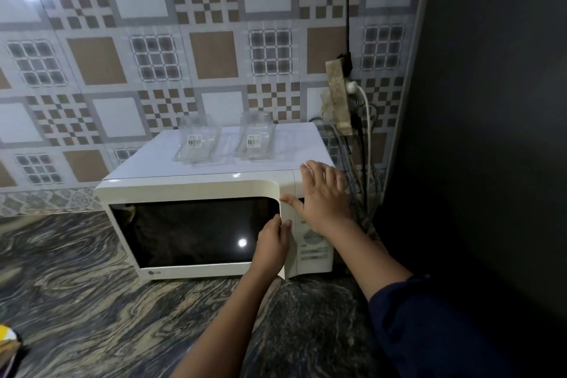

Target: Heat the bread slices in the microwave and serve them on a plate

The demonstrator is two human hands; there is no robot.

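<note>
A white microwave [196, 186] stands on the dark marbled counter [76, 285] against the tiled wall. Its door has a dark window [190, 230] and looks just ajar at the right edge. My left hand [273, 247] grips the door's right edge, fingers curled round it. My right hand [322, 193] lies flat with fingers spread on the microwave's top right corner, above the control panel [313, 248], its thumb touching the front. No bread slices or plate can be made out.
Two clear glass containers [199, 144] [256, 139] lie on the microwave's top. A power strip [337, 95] with cables hangs on the wall behind the right corner. A dark wall [475, 132] closes the right side. A yellow object [7, 337] shows at the lower left edge.
</note>
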